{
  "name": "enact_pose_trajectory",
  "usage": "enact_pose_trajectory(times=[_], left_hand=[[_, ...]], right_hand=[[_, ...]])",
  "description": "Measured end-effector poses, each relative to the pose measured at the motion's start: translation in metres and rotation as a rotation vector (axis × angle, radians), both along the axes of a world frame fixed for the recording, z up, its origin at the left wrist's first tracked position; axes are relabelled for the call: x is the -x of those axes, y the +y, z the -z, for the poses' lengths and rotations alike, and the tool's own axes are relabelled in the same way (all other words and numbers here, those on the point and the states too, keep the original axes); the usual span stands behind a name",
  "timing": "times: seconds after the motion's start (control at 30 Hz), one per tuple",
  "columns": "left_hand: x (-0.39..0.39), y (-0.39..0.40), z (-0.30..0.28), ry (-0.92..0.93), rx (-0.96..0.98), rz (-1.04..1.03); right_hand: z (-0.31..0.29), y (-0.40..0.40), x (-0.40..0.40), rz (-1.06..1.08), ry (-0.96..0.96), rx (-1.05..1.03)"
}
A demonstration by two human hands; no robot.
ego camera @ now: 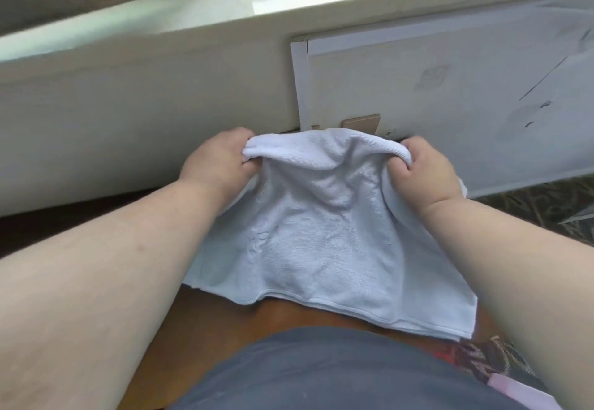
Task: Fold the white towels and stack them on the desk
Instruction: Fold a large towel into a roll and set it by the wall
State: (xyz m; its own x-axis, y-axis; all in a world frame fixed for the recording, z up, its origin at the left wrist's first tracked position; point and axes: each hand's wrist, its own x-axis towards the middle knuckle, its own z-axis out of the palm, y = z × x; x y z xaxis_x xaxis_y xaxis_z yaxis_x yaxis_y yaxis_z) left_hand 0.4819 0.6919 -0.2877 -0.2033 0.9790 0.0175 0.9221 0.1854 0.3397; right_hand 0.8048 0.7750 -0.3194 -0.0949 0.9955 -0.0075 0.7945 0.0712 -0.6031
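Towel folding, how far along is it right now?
Done: no finished stack shows. In hand: the left hand and right hand each grip a far corner of one white towel, doubled over the wooden desk. Left: finishing this fold and stacking.

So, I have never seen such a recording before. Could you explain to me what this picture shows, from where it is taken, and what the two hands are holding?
There is no machine here. A person wears a camera on the head, and it looks forward and down, so you see their own two bare arms. The left hand and the right hand each have a grip on a far corner of a white towel, with fingers curled round the cloth. The far edge is lifted, while the near edge, in layers, lies on the brown desk. Behind the towel stands a pale wall under a window sill. At the bottom is the person's grey clothing.
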Motion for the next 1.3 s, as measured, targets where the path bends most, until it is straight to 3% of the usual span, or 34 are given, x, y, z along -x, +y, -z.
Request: enact_pose_trajectory(times=[0.3,0.53,0.83,1.3], left_hand=[[0.058,-0.089,-0.048,0.111,-0.042,0.068],[0.165,-0.191,-0.087,0.248,-0.147,0.11],[0.315,-0.318,-0.123,0.423,-0.172,0.007],[0.53,-0.445,-0.146,0.633,-0.051,-0.196]], right_hand=[[-0.052,-0.073,0.063,-0.078,0.066,-0.177],[-0.104,-0.136,0.122,-0.092,-0.159,-0.38],[-0.135,-0.211,0.272,-0.315,-0.332,-0.448],[-0.133,-0.244,0.535,-0.691,-0.373,-0.495]])
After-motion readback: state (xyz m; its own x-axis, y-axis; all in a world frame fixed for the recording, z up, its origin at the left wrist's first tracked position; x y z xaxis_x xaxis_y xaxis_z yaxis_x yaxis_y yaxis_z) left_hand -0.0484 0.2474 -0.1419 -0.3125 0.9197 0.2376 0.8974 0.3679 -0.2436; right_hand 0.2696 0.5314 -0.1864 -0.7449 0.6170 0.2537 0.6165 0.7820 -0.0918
